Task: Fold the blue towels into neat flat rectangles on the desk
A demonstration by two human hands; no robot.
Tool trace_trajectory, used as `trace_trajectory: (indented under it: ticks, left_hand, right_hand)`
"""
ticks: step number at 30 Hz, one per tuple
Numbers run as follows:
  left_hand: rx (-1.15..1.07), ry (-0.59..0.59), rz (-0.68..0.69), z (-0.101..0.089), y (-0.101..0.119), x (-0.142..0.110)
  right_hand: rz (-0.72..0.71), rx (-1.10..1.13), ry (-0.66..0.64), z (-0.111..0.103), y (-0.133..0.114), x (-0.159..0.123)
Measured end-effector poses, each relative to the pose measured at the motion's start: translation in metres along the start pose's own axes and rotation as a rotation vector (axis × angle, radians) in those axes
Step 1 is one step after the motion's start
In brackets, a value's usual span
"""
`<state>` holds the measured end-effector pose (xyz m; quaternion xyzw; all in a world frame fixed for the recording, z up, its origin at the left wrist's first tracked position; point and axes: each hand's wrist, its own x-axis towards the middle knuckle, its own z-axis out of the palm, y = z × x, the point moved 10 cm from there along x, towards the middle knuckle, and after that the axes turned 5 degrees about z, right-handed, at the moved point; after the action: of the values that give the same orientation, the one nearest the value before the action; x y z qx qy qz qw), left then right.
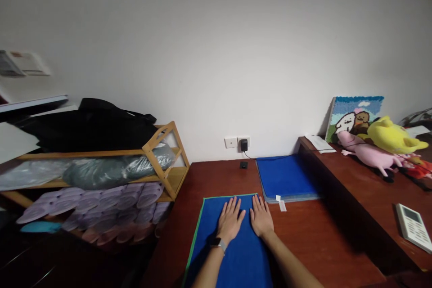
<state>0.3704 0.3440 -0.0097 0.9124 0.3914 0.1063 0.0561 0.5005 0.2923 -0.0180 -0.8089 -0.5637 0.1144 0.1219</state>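
Note:
A blue cloth with a green edge lies spread on the reddish-brown table. My left hand rests flat on it near its far edge, fingers stretched forward, a watch on the wrist. Along the cloth's right edge my right hand is also laid flat, with its fingertips near the far right corner. Neither hand holds anything. To the right and farther back lies a stack of folded cloths, blue on top and grey beneath, with white tags sticking out at its front.
Left of the table stands a wooden rack with a black bag, plastic-wrapped bundles and several purple slippers. A plugged-in adapter is on the wall. On the right surface are plush toys, a picture and a white remote.

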Motion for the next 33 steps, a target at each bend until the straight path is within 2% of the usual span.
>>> trace_trajectory:
  ticks: [5, 8, 15, 21, 24, 27, 29, 30, 31, 33]
  left_hand:
    - [0.057, -0.008, -0.112, -0.017, -0.080, -0.022]
    - [0.069, 0.012, -0.137, -0.020, -0.110, -0.030]
    - [0.062, 0.036, -0.143, -0.022, -0.122, -0.016]
    - [0.066, 0.009, -0.160, -0.028, -0.134, -0.007]
    - [0.088, 0.059, -0.173, -0.030, -0.116, -0.002]
    - [0.059, 0.092, -0.043, -0.020, -0.057, 0.014]
    - [0.013, 0.061, 0.060, -0.005, -0.013, 0.027]
    - [-0.004, 0.044, 0.081, 0.001, 0.002, 0.031]
    - [-0.013, 0.032, 0.078, 0.006, 0.010, 0.034]
    - [-0.009, 0.023, 0.028, 0.011, 0.005, 0.034]
  right_hand:
    - [0.003, -0.009, 0.009, -0.006, -0.004, -0.003]
    - [0.000, -0.010, 0.006, -0.004, -0.003, -0.002]
    - [-0.019, -0.026, -0.015, -0.002, -0.008, 0.016]
    - [-0.027, -0.023, -0.007, -0.006, -0.015, 0.031]
    - [-0.022, -0.021, -0.016, -0.005, -0.015, 0.033]
    - [-0.022, -0.020, -0.024, -0.004, -0.014, 0.032]
    - [-0.034, -0.026, -0.026, -0.004, -0.014, 0.032]
    - [-0.044, -0.032, -0.027, -0.004, -0.014, 0.031]
    - [-0.051, -0.040, -0.030, -0.003, -0.014, 0.031]
    - [-0.052, -0.054, -0.037, -0.002, -0.014, 0.032]
